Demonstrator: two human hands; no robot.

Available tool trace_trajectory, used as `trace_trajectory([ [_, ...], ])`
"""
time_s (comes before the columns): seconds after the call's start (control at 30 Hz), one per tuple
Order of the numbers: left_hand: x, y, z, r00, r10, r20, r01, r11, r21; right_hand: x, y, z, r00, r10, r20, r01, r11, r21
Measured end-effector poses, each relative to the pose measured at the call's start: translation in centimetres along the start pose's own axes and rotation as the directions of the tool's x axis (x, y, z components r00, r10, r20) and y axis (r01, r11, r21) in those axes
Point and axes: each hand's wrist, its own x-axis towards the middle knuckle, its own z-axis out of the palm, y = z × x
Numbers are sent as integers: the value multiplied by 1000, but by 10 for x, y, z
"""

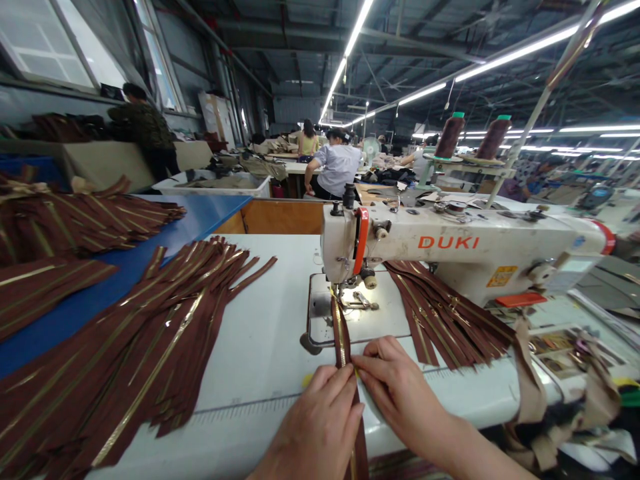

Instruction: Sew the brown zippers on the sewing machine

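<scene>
A brown zipper with gold teeth runs from beneath the needle area of a white sewing machine toward me and over the table's front edge. My left hand is closed on the zipper, thumb and fingers pinching it near the edge. Just to the right, my right hand has its fingertips pressed together at the zipper's right side, a small yellow bit showing beside them. What lies between those fingertips is hard to see, but they touch the zipper tape.
A large pile of brown zippers spreads over the table's left side, with more zippers on a blue surface. Another bundle lies under the machine arm. Beige straps hang near a parts tray at right. People work farther back.
</scene>
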Motion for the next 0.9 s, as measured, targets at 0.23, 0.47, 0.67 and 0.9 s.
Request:
trace_trajectory([
  [0.23,1,-2,-2,999,34,-35,-35,999,-32,1,-1,2,1000,-21,18,21,999,-48],
  [0.47,2,-3,-7,998,51,-32,-54,996,-75,3,-5,5,995,-47,87,69,959,-275],
  [0.67,4,-13,-15,999,-34,11,36,961,-276,5,-6,5,979,-118,169,178,895,-409],
  [0.9,19,-40,-14,993,4,117,13,989,-147,6,-4,5,960,-203,191,274,815,-511],
])
